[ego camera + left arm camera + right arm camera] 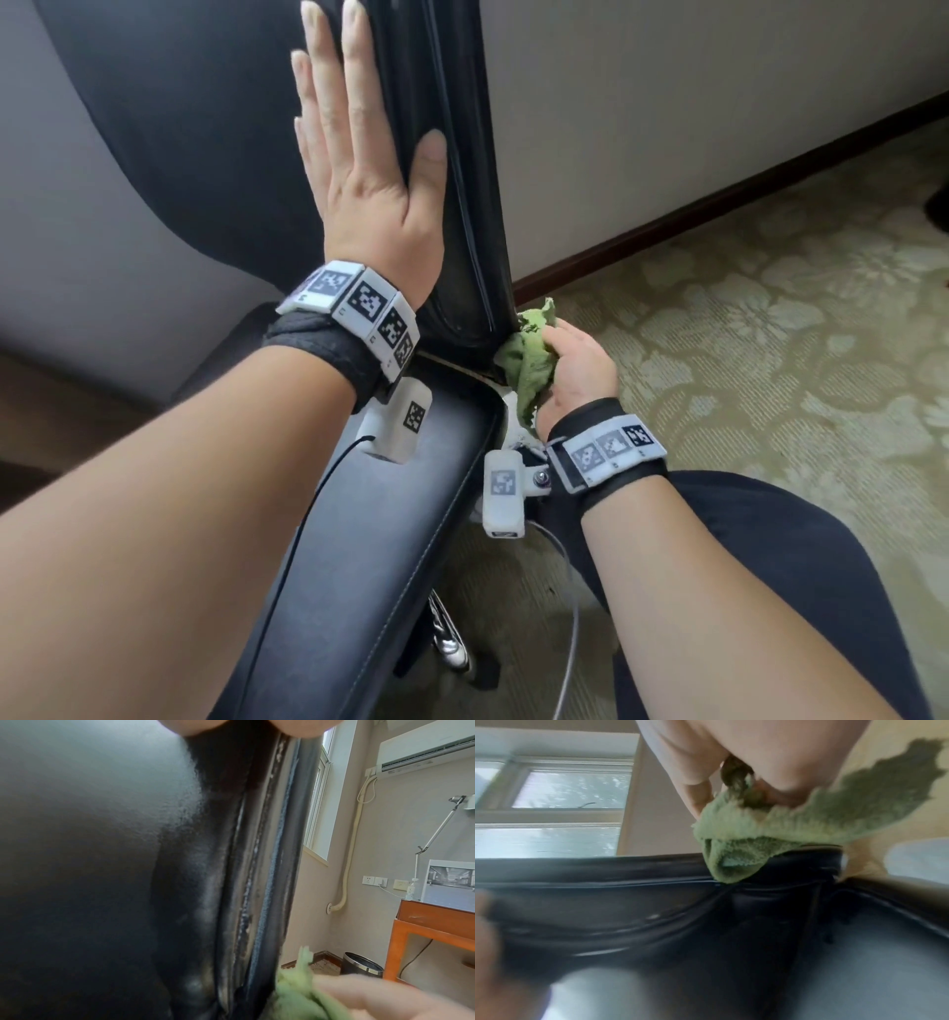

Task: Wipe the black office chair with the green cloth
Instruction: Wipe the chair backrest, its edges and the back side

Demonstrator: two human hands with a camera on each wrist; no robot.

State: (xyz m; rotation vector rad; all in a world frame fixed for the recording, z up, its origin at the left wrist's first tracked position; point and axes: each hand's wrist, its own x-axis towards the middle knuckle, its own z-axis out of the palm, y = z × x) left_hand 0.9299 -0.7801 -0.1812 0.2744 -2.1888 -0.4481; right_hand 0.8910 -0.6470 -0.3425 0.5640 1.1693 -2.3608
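The black office chair fills the left and middle of the head view, its backrest (205, 128) upright and its seat (369, 555) below. My left hand (359, 154) lies flat on the backrest with straight fingers, thumb over the side edge. My right hand (580, 370) grips the bunched green cloth (529, 354) and presses it against the backrest's lower right edge, where back and seat meet. In the right wrist view the green cloth (770, 833) sits on the black chair seam (680, 882) under my fingers. The left wrist view shows the backrest edge (257, 882) and the cloth (295, 994) low down.
Patterned carpet (744, 318) spreads to the right, with a wall and dark skirting board (719, 200) behind the chair. A chrome chair base leg (449, 642) shows under the seat. My dark trouser knee (744, 539) is at lower right. A bin (362, 965) and wooden desk (437, 923) stand farther off.
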